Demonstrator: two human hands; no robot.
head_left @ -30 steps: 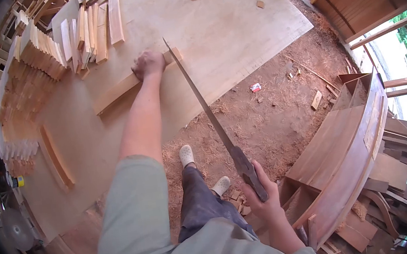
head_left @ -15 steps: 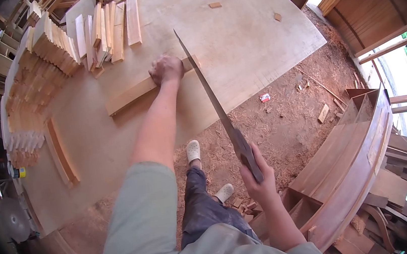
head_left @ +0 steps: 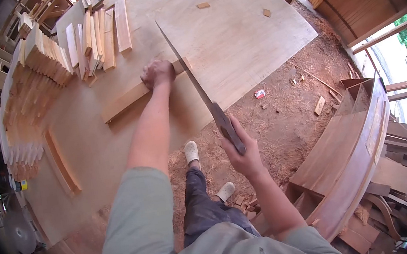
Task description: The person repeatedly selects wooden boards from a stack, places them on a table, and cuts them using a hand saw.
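My left hand [head_left: 158, 73] is closed round a light wooden board [head_left: 127, 102] that lies slantwise on the plywood sheet [head_left: 218, 39]. In my right hand [head_left: 242, 147] is the dark handle of a handsaw [head_left: 197, 87], its long blade pointing up and to the left. The blade crosses the board near its right end, just to the right of my left hand. Whether the teeth touch the wood cannot be made out.
Stacked wooden pieces [head_left: 45, 55] and loose strips [head_left: 107, 39] lie at the upper left. A curved board [head_left: 61, 159] rests at left. A wooden cabinet frame [head_left: 338, 146] stands at right, beside scraps on the shaving-covered floor [head_left: 275, 133].
My right hand and the saw have moved up and to the left, the handle now nearer the sheet's edge. The whole view has shifted slightly. My left hand keeps its hold on the board.
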